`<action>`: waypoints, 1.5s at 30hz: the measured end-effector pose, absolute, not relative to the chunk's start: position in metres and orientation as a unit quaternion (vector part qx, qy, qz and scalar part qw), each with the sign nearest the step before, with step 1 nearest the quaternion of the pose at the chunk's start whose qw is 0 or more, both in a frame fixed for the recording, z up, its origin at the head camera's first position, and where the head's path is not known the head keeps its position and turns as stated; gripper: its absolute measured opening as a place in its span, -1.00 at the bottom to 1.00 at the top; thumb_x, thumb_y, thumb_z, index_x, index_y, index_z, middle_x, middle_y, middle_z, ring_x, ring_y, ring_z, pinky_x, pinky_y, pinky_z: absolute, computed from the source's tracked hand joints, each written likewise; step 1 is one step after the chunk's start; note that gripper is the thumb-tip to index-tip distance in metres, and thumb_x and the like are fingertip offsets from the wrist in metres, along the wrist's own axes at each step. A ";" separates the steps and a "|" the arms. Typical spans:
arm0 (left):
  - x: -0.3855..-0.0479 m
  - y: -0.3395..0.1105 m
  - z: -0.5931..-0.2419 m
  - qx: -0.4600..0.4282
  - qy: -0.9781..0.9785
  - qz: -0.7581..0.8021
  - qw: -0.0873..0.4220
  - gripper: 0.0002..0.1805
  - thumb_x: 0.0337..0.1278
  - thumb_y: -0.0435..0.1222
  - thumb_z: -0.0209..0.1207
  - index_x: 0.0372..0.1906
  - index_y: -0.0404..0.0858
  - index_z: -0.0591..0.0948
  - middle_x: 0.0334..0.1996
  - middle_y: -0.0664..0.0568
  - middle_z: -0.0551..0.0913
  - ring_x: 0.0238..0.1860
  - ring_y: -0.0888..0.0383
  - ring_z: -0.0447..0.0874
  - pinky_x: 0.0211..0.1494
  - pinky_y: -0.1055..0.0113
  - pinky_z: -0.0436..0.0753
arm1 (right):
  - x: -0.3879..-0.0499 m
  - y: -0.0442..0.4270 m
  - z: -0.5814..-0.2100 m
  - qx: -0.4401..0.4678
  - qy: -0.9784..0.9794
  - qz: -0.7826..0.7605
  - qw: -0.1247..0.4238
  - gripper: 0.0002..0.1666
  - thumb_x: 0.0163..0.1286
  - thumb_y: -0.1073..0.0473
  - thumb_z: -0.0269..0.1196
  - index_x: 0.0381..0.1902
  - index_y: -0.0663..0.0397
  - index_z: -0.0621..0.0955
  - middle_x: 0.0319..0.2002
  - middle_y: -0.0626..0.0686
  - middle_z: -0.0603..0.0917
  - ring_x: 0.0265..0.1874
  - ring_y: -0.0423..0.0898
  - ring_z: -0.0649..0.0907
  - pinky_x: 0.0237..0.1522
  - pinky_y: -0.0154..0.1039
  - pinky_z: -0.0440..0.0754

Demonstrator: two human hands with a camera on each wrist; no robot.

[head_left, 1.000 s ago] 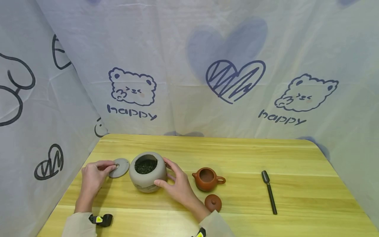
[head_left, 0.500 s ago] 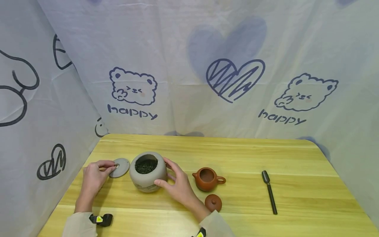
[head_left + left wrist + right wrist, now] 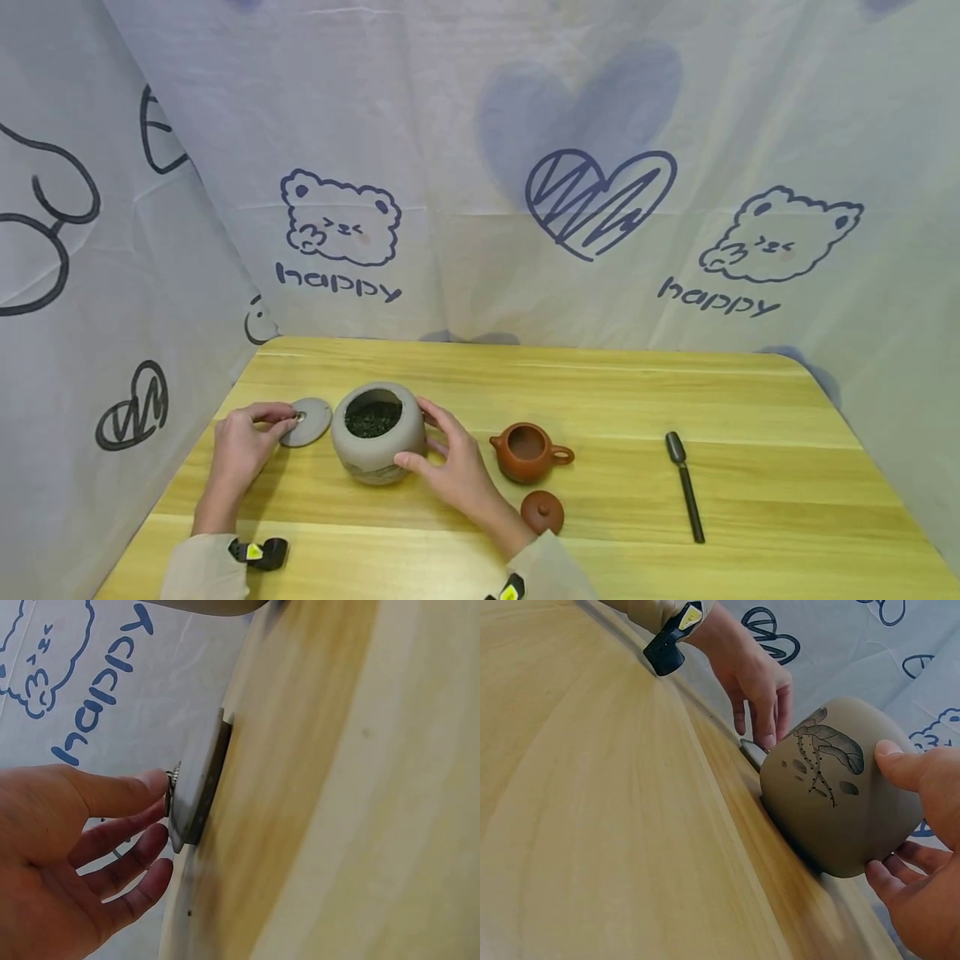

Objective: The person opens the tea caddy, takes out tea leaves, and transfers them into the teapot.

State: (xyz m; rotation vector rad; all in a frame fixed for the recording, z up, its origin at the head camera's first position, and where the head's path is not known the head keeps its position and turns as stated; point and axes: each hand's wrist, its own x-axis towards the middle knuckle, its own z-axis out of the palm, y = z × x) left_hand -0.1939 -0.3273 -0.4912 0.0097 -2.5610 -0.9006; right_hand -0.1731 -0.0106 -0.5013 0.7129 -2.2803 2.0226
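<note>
A white cloth [image 3: 465,287] with blue drawings hangs behind a wooden table [image 3: 615,383], along its far edge. The left hand [image 3: 243,442] pinches the knob [image 3: 173,778] of a round grey lid [image 3: 315,425] between thumb and fingers; the lid lies on the table near the left edge. The right hand [image 3: 453,471] grasps a grey jar [image 3: 375,465] from the side, thumb and fingers curved about its wall. The jar stands uncovered just beside the lid, closer to the left edge than the right; dark leaves [image 3: 372,419] are visible inside, and a plant drawing marks its wall. Farther out, a brown teapot [image 3: 525,472] stands roughly midway between the left and right edges, uncovered, spout toward the left edge. Its small cover [image 3: 542,512] lies knob up on the near side. A black scoop [image 3: 686,487] lies toward the right edge, head pointing to the far edge.
</note>
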 end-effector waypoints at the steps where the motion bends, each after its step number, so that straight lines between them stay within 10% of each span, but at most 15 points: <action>1: -0.194 -0.328 -0.491 0.005 -0.921 -0.329 0.207 -0.82 0.12 -0.45 0.45 -0.15 -0.39 0.80 -0.28 -0.22 0.80 -0.16 -0.21 0.76 -0.07 0.03 0.72 | -0.173 -0.010 -0.501 0.227 -0.728 0.646 0.006 -0.10 0.35 0.13 0.46 0.56 0.02 0.32 0.49 -0.05 0.38 0.43 -0.04 0.42 0.33 -0.11 0.54; 10: -0.190 -0.323 -0.477 0.005 -0.903 -0.394 0.172 -0.63 0.40 -0.26 0.30 0.17 -0.37 0.68 0.04 -0.31 0.71 -0.01 -0.20 0.73 -0.20 0.72 0.58 | -0.176 -0.002 -0.486 0.213 -0.725 0.655 0.008 -0.27 0.40 0.13 0.42 0.46 0.03 0.44 0.39 0.10 0.51 0.35 0.08 0.52 0.34 -0.05 0.54; 19: -0.184 -0.307 -0.466 -0.052 -0.849 -0.506 0.142 -0.56 0.49 -0.15 0.20 0.27 -0.34 0.61 0.20 -0.23 0.65 0.08 0.50 0.56 0.06 0.70 0.54 | -0.169 0.020 -0.449 0.223 -0.706 0.672 0.010 -0.56 0.45 0.23 0.35 0.26 0.02 0.61 0.07 0.14 0.71 0.09 0.02 0.66 0.14 -0.06 0.69; 45: -0.173 -0.265 -0.461 -0.178 -0.814 -0.553 0.018 -0.21 0.25 -0.37 0.39 0.53 -0.32 0.32 0.51 -0.22 0.30 0.50 -0.23 0.22 0.46 0.31 0.38 | -0.124 0.126 -0.428 0.204 -0.739 0.632 0.109 -0.66 0.49 0.31 0.29 0.18 0.07 0.63 -0.07 0.24 0.68 -0.11 -0.07 0.69 -0.10 -0.33 0.73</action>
